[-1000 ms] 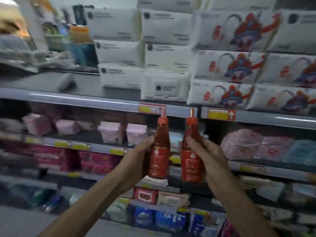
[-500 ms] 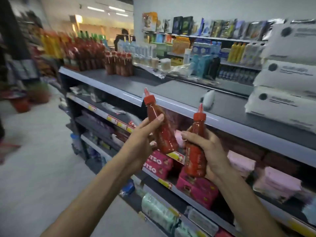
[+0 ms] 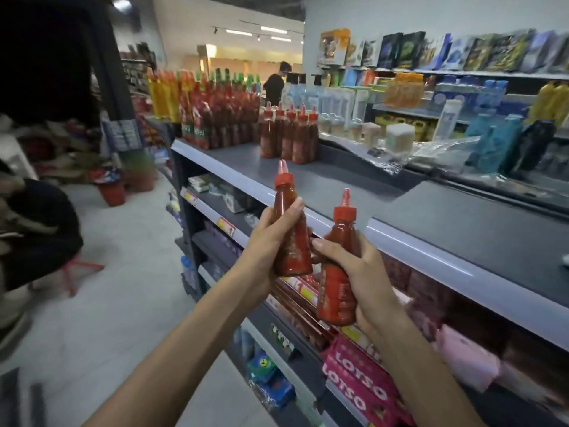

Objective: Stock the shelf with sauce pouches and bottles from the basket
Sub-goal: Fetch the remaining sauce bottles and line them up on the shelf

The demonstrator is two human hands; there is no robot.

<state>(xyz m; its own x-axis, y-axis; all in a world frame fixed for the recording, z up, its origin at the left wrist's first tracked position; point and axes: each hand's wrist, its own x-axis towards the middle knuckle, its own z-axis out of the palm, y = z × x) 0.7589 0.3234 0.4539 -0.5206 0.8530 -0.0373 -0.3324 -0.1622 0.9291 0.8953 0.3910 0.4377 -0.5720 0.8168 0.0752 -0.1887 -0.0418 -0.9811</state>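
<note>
1. My left hand (image 3: 264,246) is gripping the left bottle (image 3: 292,241), my right hand (image 3: 368,272) the right bottle (image 3: 337,285), both in front of the shelf (image 3: 354,186).
2. I am turning left: the red row (image 3: 289,135) is coming closer, so placing is probably next.

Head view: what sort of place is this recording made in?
Probably a supermarket or convenience shop aisle: long tiered shelves with price tags on their edges, rows of red sauce bottles standing on top, and packaged goods on the shelving behind.
</note>
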